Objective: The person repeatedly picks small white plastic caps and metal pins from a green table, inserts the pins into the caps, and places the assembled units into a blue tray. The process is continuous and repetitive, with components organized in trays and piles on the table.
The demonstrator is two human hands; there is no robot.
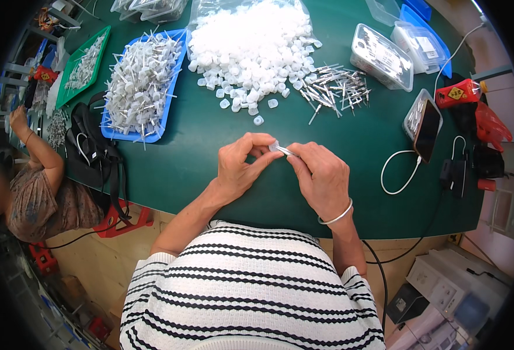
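Observation:
Both hands meet over the near middle of the green table. My left hand (239, 166) pinches a small translucent white plastic cap (274, 146) between thumb and fingertips. A thin metal pin (285, 151) is in the closed fingers of my right hand (322, 178), its tip against the cap; how deep it sits in it I cannot tell. Beyond my hands lies a big heap of white plastic caps (251, 46), with a few single ones scattered nearer. Loose metal pins (338, 87) lie piled right of that heap.
A blue tray (166, 119) at left holds caps with pins in them; a green tray (100, 58) stands beyond it. Clear boxes (382, 57) and a phone (426, 131) with a white cable are at right. A black bag (87, 140) and a co-worker (41, 192) are left.

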